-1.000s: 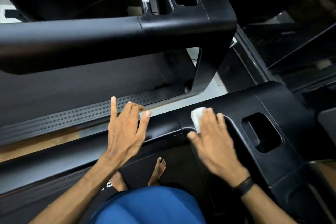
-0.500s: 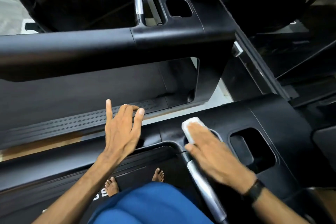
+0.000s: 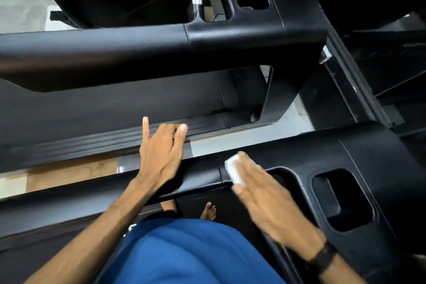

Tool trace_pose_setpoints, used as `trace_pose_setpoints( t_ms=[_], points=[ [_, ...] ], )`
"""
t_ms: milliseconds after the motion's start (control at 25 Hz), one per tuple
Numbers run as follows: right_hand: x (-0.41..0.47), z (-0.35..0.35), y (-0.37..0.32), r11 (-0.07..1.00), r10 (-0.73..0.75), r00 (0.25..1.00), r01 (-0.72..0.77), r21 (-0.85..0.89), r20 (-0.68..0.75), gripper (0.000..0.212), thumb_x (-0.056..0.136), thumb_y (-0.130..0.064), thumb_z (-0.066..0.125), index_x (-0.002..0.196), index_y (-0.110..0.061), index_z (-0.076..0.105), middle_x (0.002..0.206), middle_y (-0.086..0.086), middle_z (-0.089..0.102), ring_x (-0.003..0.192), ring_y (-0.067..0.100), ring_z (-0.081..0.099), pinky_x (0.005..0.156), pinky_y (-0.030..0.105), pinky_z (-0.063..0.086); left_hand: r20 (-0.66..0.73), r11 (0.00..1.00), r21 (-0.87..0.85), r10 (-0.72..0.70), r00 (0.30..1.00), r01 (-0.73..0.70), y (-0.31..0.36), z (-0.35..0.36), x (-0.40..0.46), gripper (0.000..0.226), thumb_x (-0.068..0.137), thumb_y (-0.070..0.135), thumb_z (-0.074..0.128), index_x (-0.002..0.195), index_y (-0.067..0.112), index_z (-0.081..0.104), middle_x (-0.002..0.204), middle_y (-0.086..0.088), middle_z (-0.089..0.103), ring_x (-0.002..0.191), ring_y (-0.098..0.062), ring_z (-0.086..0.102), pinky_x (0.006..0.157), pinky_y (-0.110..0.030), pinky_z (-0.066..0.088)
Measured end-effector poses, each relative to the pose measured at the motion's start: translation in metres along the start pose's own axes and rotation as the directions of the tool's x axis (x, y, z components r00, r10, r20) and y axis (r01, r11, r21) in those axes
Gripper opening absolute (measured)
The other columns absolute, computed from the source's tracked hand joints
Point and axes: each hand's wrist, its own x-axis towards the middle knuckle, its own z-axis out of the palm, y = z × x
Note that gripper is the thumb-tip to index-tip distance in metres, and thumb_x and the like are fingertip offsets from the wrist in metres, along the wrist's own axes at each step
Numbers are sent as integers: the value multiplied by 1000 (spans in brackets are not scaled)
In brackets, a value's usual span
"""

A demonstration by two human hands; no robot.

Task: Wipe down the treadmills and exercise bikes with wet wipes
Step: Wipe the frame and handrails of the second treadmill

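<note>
On the treadmill console (image 3: 345, 157), our right hand (image 3: 272, 205) presses a wet wipe (image 3: 234, 169) flat, seemingly; left hand (image 3: 159, 154) hovers, fingers spread.

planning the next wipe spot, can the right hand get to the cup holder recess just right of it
Probably yes: the right hand presses the wet wipe flat beside the cup holder recess, with only bare console between them.

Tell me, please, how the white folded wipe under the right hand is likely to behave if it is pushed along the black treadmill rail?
The wet wipe looks like a small folded pad, so it is probably soft and light. The right hand presses it flat with straight fingers, so it should slide along the smooth treadmill console rather than roll. It may bunch or unfold.
</note>
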Motion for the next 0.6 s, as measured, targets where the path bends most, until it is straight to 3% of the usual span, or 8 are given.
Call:
trace_pose_setpoints(
  t_ms=[80,160,240,280,400,520,600],
  points=[
    [-2,-10,25,981,188,979,-191,-29,-84,86,86,-77,-11,158,-36,15,166,-18,0,150,-4,-2,125,30,5,6,999,-28,28,1000,-28,-3,-3,9,38,106,45,24,75,29,38,68,15,44,75,1,50,124,-46,1],
    [30,-7,20,949,302,944,-311,-47,-135,93,85,-79,-5,152,-27,31,166,-4,19,153,11,12,125,33,7,18,998,-49,50,999,-49,-3,-1,18,36,107,43,25,74,30,36,67,15,44,73,-2,49,124,-47,2],
    [54,9,-11,949,253,960,-271,-164,-121,97,87,-78,-5,149,-17,37,161,7,32,151,21,20,125,35,8,94,994,-91,72,993,-63,-4,7,21,36,107,44,25,73,34,32,67,15,42,71,-7,44,124,-48,2],
    [50,21,-27,965,154,983,-172,-197,-103,95,90,-75,-4,152,-15,35,161,7,31,152,22,17,125,35,7,116,992,-100,93,989,-81,-3,11,22,36,107,45,24,73,36,32,67,14,42,72,-9,43,124,-48,2],
    [5,25,-43,978,-109,994,103,-181,-22,69,104,-60,10,160,-19,17,168,-2,8,154,12,-1,124,32,1,123,988,-119,112,986,-98,-4,14,24,37,104,51,20,72,37,31,67,13,42,70,-9,43,124,-46,1],
    [8,12,-42,985,-43,999,45,-166,18,74,101,-64,1,160,-22,15,168,-5,3,154,8,-3,124,30,-1,127,991,-123,59,990,-43,-11,14,23,42,104,51,19,68,33,28,64,9,42,67,-10,46,124,-46,3],
    [60,15,-52,979,62,997,-51,-197,51,86,96,-68,-1,148,-16,44,158,1,36,149,16,25,122,32,12,175,992,-118,62,983,-42,-14,15,25,46,103,55,16,68,30,32,64,7,45,68,-10,47,124,-46,2]
  ],
)
